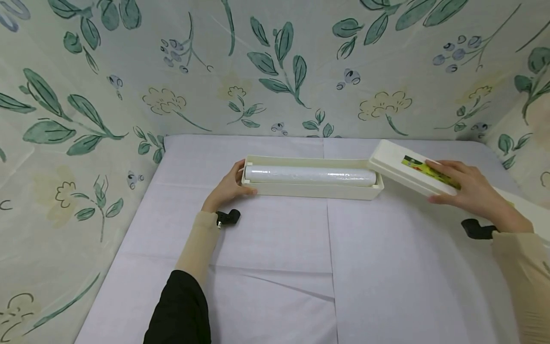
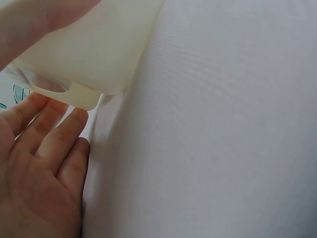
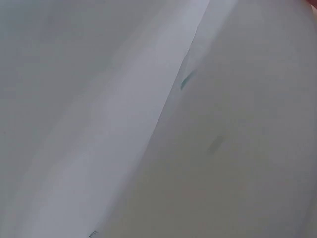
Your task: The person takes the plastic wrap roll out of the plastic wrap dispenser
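In the head view, the print on the label of the lid is too small for reading, and the right hand covers one part of it; the lid hides a rear corner of the box; the black sleeve is cut by the bottom edge; the right wrist view is blurred, its dark marks unclear.
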Motion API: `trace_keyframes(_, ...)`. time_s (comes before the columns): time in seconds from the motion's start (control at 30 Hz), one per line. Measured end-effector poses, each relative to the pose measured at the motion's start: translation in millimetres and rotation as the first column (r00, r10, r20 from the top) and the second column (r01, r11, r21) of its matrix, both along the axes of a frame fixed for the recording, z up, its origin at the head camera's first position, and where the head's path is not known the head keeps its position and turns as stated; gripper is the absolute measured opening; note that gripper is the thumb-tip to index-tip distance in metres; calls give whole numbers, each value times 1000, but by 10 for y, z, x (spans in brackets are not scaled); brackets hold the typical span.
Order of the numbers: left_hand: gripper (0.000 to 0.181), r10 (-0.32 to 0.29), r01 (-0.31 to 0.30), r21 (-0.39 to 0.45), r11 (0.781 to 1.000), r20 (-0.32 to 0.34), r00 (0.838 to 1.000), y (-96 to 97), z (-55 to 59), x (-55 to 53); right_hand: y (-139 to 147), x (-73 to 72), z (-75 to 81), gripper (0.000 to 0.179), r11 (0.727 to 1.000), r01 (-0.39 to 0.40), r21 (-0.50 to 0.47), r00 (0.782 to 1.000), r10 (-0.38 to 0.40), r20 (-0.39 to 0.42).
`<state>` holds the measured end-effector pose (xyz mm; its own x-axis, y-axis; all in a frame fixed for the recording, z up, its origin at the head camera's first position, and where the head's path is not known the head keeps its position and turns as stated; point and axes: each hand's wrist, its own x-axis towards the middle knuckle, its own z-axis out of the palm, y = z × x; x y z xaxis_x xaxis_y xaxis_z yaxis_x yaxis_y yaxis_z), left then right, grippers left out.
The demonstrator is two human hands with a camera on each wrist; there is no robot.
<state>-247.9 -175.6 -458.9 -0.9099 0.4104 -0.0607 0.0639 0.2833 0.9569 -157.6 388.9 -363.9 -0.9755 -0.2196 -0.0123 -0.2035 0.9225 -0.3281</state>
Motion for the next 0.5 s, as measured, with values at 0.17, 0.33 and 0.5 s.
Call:
trace_keyframes(0.17, 104, 0, 0, -3, 1000, -3, 1000, -4, -8, -2, 53, 35, -13, 99, 1000, 11, 8, 1000, -11, 1)
trace_keyframes(0.33, 103, 2, -2, -6, 1000, -8, 1000, -2, -10, 1, 99, 66, -20, 99, 1000, 25, 3, 1000, -25, 9)
trace_keyframes(0.5, 103, -2, 2, -1, 1000, -11, 1000, 1, 1, 10, 145, 96, -35, 100, 999, 34, -5, 999, -34, 7)
